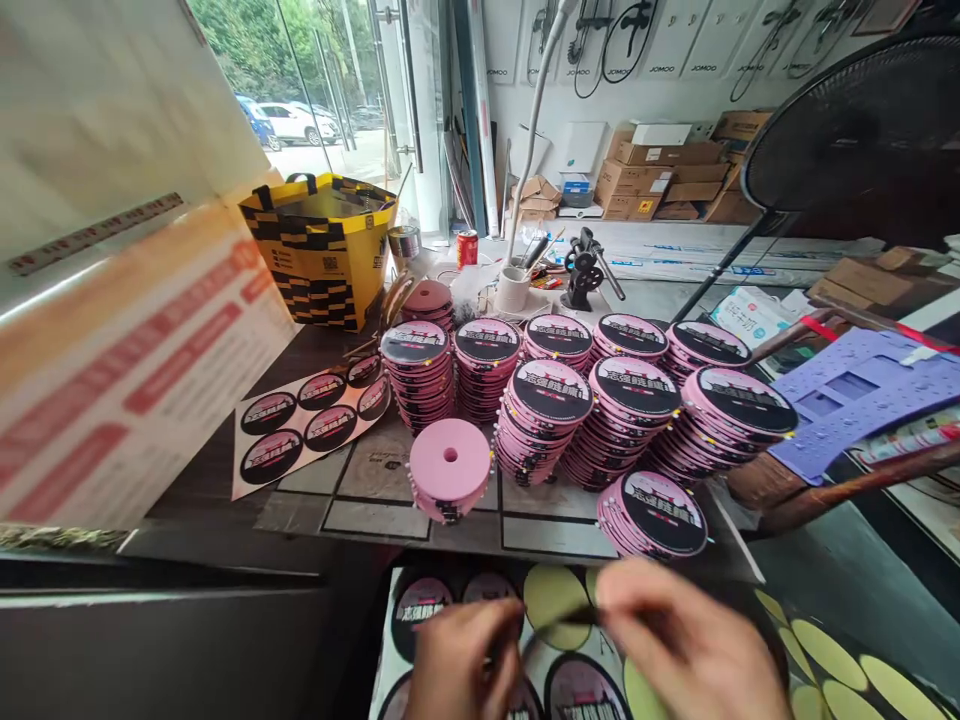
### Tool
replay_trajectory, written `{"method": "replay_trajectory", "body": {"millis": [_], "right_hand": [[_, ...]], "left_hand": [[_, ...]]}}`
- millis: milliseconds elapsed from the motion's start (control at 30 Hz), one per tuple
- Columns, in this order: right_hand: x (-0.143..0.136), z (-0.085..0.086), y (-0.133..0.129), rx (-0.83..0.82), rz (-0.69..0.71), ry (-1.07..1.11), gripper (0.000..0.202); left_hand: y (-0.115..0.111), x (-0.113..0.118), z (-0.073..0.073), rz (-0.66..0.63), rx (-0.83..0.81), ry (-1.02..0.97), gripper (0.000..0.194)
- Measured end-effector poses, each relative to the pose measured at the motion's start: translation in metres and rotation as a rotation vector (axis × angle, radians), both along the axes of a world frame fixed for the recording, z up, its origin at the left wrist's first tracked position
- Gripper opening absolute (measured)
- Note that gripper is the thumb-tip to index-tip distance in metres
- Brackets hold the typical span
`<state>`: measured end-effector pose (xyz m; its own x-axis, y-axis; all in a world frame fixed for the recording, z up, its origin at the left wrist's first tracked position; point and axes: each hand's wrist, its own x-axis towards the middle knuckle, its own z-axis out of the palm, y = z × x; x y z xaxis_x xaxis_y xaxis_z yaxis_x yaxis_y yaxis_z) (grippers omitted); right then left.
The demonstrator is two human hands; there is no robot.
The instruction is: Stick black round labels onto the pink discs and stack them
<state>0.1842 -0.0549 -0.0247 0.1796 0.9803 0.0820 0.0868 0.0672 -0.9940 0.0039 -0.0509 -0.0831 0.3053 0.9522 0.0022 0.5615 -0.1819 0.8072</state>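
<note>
Together, both hands [469,660] [694,640] pinch a blurred dark piece [566,626] over a sticker sheet [589,690], near the table's [555,540] bare front edge.

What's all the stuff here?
Disc stacks: about eleven, pink, on table
Label sheets: at least two, black-pink, on table, bottom edge
Printed sheet: one, red-white, left
Bag: one, yellow-black, back left
Can: one, red, table's back
Cup: one, white, right of can
Fan: one, black, upper right
Board: one, lilac, right
Boxes: many, mostly brown, back, right
Blurred piece: one, dark, bottom middle
Left hand: one, bare, bottom
Right hand: one, bare, bottom right
</note>
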Motion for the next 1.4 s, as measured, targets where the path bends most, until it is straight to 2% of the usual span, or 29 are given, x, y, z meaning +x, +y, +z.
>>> {"method": "replay_trajectory", "body": {"millis": [33, 100, 133, 167, 233, 300, 367, 433, 500, 600, 700, 800, 1033, 1267, 1400], "right_hand": [[-0.007, 0.009, 0.02, -0.121, 0.027, 0.161, 0.014], [-0.025, 0.019, 0.057, -0.236, -0.005, 0.526, 0.022], [-0.035, 0.019, 0.071, -0.248, 0.002, 0.602, 0.024], [-0.046, 0.018, 0.082, -0.251, 0.003, 0.662, 0.026], [-0.062, 0.013, 0.095, -0.245, 0.012, 0.711, 0.028], [-0.07, 0.011, 0.097, -0.253, 0.015, 0.755, 0.028], [-0.07, 0.014, 0.089, -0.271, 0.022, 0.782, 0.028], [-0.066, 0.02, 0.074, -0.312, 0.038, 0.803, 0.028], [-0.059, 0.024, 0.057, -0.383, 0.053, 0.809, 0.029], [-0.048, 0.024, 0.036, -0.458, 0.051, 0.747, 0.031], [-0.034, 0.014, 0.024, -0.464, 0.035, 0.621, 0.032], [-0.023, 0.003, 0.02, -0.454, 0.027, 0.526, 0.031], [-0.016, -0.008, 0.016, -0.401, 0.005, 0.487, 0.028], [-0.015, -0.012, 0.013, -0.37, 0.036, 0.48, 0.023], [-0.017, -0.009, 0.013, -0.358, 0.006, 0.48, 0.026]], "left_hand": [[0.004, -0.006, 0.012, 0.156, 0.106, -0.055, 0.027], [0.024, -0.016, 0.031, 0.52, 0.278, -0.165, 0.024], [0.037, -0.021, 0.037, 0.652, 0.31, -0.192, 0.03], [0.051, -0.025, 0.04, 0.696, 0.289, -0.22, 0.038], [0.074, -0.032, 0.042, 0.658, 0.242, -0.257, 0.045], [0.081, -0.033, 0.043, 0.587, 0.215, -0.267, 0.044], [0.069, -0.029, 0.048, 0.556, 0.209, -0.294, 0.041], [0.045, -0.021, 0.061, 0.549, 0.164, -0.399, 0.04], [0.018, -0.012, 0.075, 0.544, 0.009, -0.609, 0.043], [-0.008, -0.002, 0.084, 0.568, -0.378, -1.004, 0.05], [-0.014, 0.002, 0.075, 0.537, -0.662, -1.255, 0.059], [-0.013, 0.003, 0.063, 0.469, -0.78, -1.317, 0.06], [-0.018, 0.005, 0.057, 0.359, -0.832, -1.397, 0.07], [-0.019, 0.006, 0.057, 0.397, -0.829, -1.402, 0.074], [-0.019, 0.007, 0.056, 0.398, -0.806, -1.378, 0.068]]}}
